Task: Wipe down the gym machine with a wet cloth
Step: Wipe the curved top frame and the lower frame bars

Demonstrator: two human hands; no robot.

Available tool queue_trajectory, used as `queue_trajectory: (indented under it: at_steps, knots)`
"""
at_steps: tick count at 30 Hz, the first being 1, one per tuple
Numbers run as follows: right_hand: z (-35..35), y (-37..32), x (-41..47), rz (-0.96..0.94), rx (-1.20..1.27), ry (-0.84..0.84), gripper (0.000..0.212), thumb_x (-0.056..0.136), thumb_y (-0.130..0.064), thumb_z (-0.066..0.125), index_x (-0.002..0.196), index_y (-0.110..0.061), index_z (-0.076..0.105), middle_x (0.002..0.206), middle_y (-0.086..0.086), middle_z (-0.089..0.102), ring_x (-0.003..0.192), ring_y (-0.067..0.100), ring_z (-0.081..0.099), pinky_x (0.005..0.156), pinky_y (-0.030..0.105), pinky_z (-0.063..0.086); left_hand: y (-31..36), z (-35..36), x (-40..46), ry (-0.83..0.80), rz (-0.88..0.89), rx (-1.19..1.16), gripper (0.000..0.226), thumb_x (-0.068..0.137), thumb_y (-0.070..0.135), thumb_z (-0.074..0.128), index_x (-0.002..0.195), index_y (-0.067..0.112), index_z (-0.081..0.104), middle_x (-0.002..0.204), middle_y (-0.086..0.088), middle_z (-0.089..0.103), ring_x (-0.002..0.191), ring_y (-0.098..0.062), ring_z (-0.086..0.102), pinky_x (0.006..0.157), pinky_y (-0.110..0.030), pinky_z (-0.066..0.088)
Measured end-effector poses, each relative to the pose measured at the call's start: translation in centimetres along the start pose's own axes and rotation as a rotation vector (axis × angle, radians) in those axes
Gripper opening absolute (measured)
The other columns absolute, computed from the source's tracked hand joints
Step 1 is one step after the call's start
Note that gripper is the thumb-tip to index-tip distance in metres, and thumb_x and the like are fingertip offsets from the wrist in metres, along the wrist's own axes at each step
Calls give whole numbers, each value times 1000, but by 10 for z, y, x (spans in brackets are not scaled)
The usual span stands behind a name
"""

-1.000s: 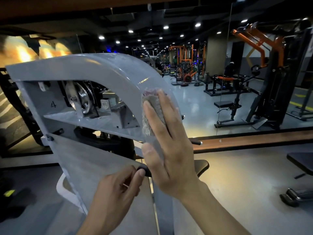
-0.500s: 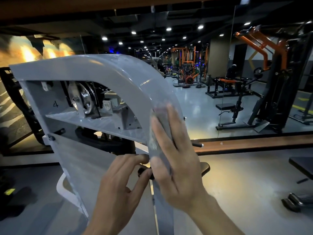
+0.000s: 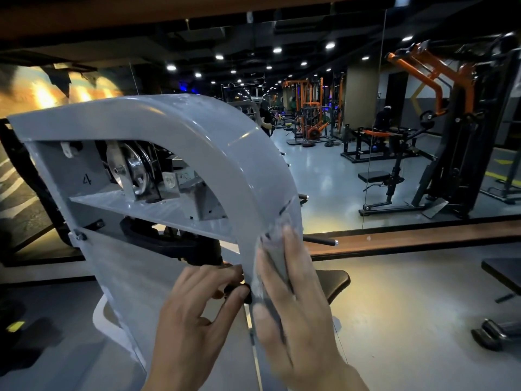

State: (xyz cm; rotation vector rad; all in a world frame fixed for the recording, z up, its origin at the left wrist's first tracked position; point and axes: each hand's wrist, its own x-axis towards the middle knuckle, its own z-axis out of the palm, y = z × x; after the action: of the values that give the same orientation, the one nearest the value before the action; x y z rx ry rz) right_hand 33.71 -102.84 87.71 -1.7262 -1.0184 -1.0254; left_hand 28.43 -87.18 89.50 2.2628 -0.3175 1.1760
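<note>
Where the machine is: the gray gym machine (image 3: 174, 131) stands right in front of the person, with its big curved cover bending over the top and then running down on the right side
Where the cloth is: the wet cloth (image 3: 272, 249) is flat on the cover's right edge, under the right hand (image 3: 293, 311); it looks blurry and only a bit of it shows past the fingers
Right hand: flat and open, fingers straight and pointing up along the edge, palm pressing the cloth onto the cover; it does not curl round anything
Left hand: the left hand (image 3: 194, 314) is just beside the right one, on the flat side panel; its fingers bend a little and its fingertips reach a small black knob (image 3: 234, 290) at the edge; I cannot tell if it really holds the knob
Which way to go: the edge is long and runs up and down; the part of it below the right hand is the nearest part to wipe, I think
Which hand is nearer: the right hand is on the cloth, so it does the wiping
Also there: a shiny wheel (image 3: 132, 170) inside the machine, and a number 4 (image 3: 86, 179) on the panel
</note>
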Motion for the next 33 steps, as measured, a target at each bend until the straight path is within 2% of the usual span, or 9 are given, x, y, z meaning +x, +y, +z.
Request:
queue_trajectory:
  at_steps: [4, 8, 11, 14, 17, 20, 23, 29, 33]
  knots:
    - [-4, -20, 70, -64, -25, 22, 55, 97, -17, 46, 151, -3, 43, 165, 19, 25, 156, 34, 17, 124, 55, 22, 3, 0, -1, 6, 2, 8, 14, 89, 38, 63, 102, 41, 61, 99, 28, 62, 87, -4, 56, 64, -10, 41]
    - [6, -17, 52, -66, -14, 45, 57, 98, -19, 44, 153, -3, 38, 166, 20, 21, 157, 37, 13, 124, 56, 20, 1, -1, -3, 7, -2, -11, 13, 93, 46, 62, 105, 42, 62, 102, 25, 64, 87, -8, 58, 65, -17, 44]
    - [22, -4, -22, 37, 14, 1, 56, 107, -29, 33, 160, -11, 30, 170, 16, 11, 154, 43, 17, 118, 59, 32, 1, 1, -3, 11, -22, -17, 18, 93, 44, 64, 102, 32, 72, 98, 22, 65, 84, -12, 60, 65, -7, 41]
    - [35, 10, -80, 104, -165, -18, 58, 108, -42, 19, 164, -26, 14, 172, 8, 6, 154, 34, 23, 97, 51, 51, -1, 5, -4, 29, -38, 3, 19, 90, 40, 66, 101, 27, 74, 97, 22, 66, 83, -9, 60, 73, -9, 43]
    - [37, 14, -81, 84, -184, -9, 62, 105, -35, 29, 164, -27, 11, 172, 7, 6, 153, 34, 24, 90, 53, 55, -1, 5, -5, 30, -42, 3, 19, 90, 41, 66, 102, 28, 74, 98, 23, 65, 84, -8, 60, 75, -12, 43]
    - [23, 8, -34, 46, 4, -13, 60, 109, -42, 23, 164, -23, 13, 171, 15, 8, 155, 40, 17, 109, 65, 40, 0, 4, -4, 20, -39, 0, 18, 92, 41, 65, 102, 29, 73, 99, 24, 65, 85, -9, 59, 72, -11, 43]
    - [3, -1, 34, -13, 135, -13, 61, 108, -37, 20, 158, -1, 22, 167, 22, 19, 156, 40, 11, 120, 68, 17, 0, 3, -5, 13, -30, 11, 17, 92, 39, 65, 104, 28, 73, 98, 24, 63, 85, -8, 58, 75, -12, 43]
    - [8, 2, 31, -49, 179, 58, 64, 108, -41, 19, 156, 3, 17, 167, 24, 16, 156, 43, 11, 120, 68, 17, 0, 2, -5, 17, -12, 1, 17, 92, 38, 66, 107, 33, 71, 100, 24, 64, 86, -9, 60, 77, -12, 44]
    - [34, 16, -66, 96, 19, 63, 67, 108, -55, 18, 163, -16, 13, 171, 12, 10, 156, 38, 17, 123, 57, 25, -4, 5, -5, 38, -27, -22, 18, 91, 38, 67, 104, 27, 75, 98, 21, 66, 83, -10, 60, 77, -12, 43]
